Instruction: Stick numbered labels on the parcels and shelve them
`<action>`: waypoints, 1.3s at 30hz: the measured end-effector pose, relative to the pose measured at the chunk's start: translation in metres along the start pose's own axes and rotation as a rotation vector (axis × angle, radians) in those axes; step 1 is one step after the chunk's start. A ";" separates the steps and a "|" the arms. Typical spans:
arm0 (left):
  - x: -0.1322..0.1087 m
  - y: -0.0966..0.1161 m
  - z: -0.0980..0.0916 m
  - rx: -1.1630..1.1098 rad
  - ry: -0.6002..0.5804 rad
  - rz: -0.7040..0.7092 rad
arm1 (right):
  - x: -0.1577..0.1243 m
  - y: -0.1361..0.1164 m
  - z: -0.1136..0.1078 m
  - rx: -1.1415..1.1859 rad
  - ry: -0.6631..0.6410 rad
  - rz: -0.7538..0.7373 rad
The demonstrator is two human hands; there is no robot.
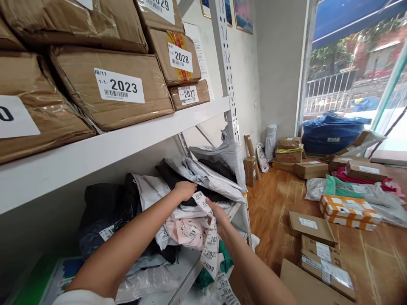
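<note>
My right hand (219, 215) is closed on a long strip of number labels (210, 250), printed with barcodes and numbers such as 2018 and 2023. The strip's upper end lies over a black mailing bag (212, 195), and its tail hangs below the shelf edge. Just left of that upper end, my left hand (185, 191) rests among the stacked bags with curled fingers; what they grip, if anything, is hidden. Above it lies a grey-white mailing bag (203, 176). Under the hands sit a pink patterned bag (187, 232) and further white bags.
Brown boxes, including one labelled 2023 (119, 87), fill the upper shelf above a white beam (127, 148). A perforated upright (233, 110) stands right of the bags. Flat cartons (313, 228), an orange-taped box (349, 212) and a blue sack (333, 133) lie on the wooden floor.
</note>
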State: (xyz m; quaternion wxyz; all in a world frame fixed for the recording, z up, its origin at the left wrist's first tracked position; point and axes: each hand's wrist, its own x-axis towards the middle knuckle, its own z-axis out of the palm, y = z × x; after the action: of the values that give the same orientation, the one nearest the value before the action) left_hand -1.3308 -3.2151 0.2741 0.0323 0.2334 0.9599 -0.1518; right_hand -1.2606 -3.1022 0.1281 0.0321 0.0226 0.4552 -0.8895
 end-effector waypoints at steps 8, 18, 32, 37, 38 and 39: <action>-0.002 -0.009 0.001 -0.212 0.055 -0.061 | -0.024 0.007 -0.008 0.274 -0.014 -0.139; -0.001 -0.028 -0.001 -0.316 0.037 -0.032 | 0.013 -0.008 0.028 0.111 0.054 -0.172; -0.012 0.003 0.004 -0.117 0.257 -0.325 | -0.030 0.019 -0.028 0.221 -0.083 0.044; -0.014 -0.015 -0.010 -0.030 0.499 0.133 | -0.040 -0.001 -0.043 0.230 -0.227 -0.119; -0.014 -0.021 -0.011 -0.042 0.428 0.241 | -0.040 -0.009 -0.043 0.202 -0.280 -0.140; -0.015 -0.026 -0.010 -0.076 0.365 0.318 | -0.039 -0.017 -0.042 0.164 -0.326 -0.160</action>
State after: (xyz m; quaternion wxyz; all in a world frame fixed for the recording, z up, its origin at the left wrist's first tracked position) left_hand -1.3297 -3.2405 0.2931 -0.1096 0.4037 0.9061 -0.0639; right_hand -1.2221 -3.0564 0.1200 0.0327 -0.1555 0.3703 -0.9152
